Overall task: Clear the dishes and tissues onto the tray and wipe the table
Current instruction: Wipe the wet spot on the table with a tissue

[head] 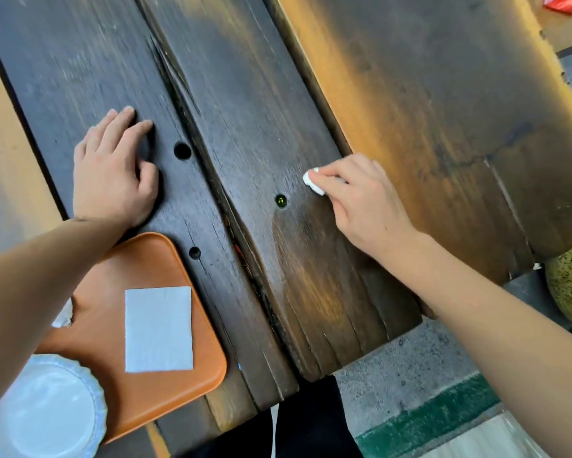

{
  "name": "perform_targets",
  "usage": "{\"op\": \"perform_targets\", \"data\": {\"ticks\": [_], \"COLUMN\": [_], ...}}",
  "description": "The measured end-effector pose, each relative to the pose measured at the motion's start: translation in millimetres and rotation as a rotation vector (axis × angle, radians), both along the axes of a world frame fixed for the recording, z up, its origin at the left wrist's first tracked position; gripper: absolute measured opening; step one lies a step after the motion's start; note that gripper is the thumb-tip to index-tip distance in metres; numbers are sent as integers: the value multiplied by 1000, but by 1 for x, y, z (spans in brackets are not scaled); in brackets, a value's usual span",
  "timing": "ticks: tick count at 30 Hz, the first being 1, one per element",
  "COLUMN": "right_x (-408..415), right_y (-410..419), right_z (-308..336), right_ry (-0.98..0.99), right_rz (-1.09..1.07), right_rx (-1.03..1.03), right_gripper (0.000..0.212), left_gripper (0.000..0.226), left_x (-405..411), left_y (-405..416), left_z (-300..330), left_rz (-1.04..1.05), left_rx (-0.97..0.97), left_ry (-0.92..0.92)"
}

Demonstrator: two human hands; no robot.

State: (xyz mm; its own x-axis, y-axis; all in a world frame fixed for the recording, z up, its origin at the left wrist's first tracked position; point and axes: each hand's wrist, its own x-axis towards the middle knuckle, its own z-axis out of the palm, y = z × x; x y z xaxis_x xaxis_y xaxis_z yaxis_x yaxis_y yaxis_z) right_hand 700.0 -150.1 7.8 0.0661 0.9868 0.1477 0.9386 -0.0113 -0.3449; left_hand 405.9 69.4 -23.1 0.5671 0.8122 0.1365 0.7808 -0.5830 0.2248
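— What sits nearest the camera?

— A white plate (43,408) with a scalloped, fluted rim, at the lower left on an orange tray (145,388). The tray is smooth plastic with rounded corners. A flat, rectangular white tissue (159,328) lies on it, just beyond the plate, and a scrap of crumpled white paper (63,315) shows beside the left forearm.

— Any writing or labels?

— None I can read on the tray, plate or tissue.

— And the counter?

— The counter (251,120) is made of dark, rough wooden planks with a cracked seam running lengthwise, worn orange-brown patches, and a few round holes. The tray rests on its near left part.

— Where are the hands?

— Well apart. The left hand (112,173) lies palm down on the wood just past the tray's far corner, fingers spread, holding nothing. The right hand (360,200) is pinched closed on a small wadded white tissue (312,181), pressing it against the middle plank near a small greenish hole.

— Anything farther off?

— A red object (568,3) at the top right corner, too cropped to identify.
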Motion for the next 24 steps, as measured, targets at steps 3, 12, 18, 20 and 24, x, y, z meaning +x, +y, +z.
{"op": "perform_targets", "data": {"ticks": [3,12,18,20,24], "right_x": [-12,-77,-84,-87,-137], "right_y": [-53,-168,-166,-147,-70], "right_z": [3,-3,11,22,29], "right_ry": [3,91,93,129,234], "right_rz": [18,33,25,1,27], "right_rx": [-9,-14,-144,-132,-2], "right_gripper": [38,38,44,44,36], "left_gripper": [58,58,58,59,61], "left_x": [1,2,3,5,2], "left_y": [-1,-4,-4,-5,-4], "left_z": [0,4,6,8,13], "left_rz": [2,6,6,5,7], "left_rx": [-2,-8,-8,-25,-47], "left_ry": [4,11,17,36,84]}}
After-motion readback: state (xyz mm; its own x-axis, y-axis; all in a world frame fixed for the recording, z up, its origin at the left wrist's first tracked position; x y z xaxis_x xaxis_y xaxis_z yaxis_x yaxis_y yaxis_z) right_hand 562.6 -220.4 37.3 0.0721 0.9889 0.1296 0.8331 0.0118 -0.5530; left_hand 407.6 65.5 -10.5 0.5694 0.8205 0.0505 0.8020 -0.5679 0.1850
